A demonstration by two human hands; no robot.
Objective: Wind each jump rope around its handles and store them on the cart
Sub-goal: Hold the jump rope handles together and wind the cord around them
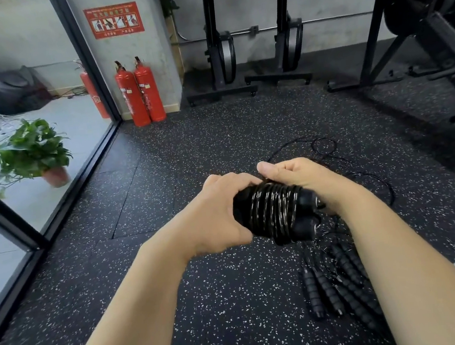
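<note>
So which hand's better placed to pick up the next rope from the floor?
Probably the right hand: the loose ropes lie on the floor just below it, on its side. The left hand holds the bundle at its far end, away from them, and could keep that.

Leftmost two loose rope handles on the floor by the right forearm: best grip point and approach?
Take the leftmost handle pair mid-length on the ribbed foam, coming down from above on their left, open-floor side. They lie flat and nearly parallel on the floor, so one hand can likely span both across their long axis. Skip the thin cord tangle beyond them: too slack to lift by.
</note>
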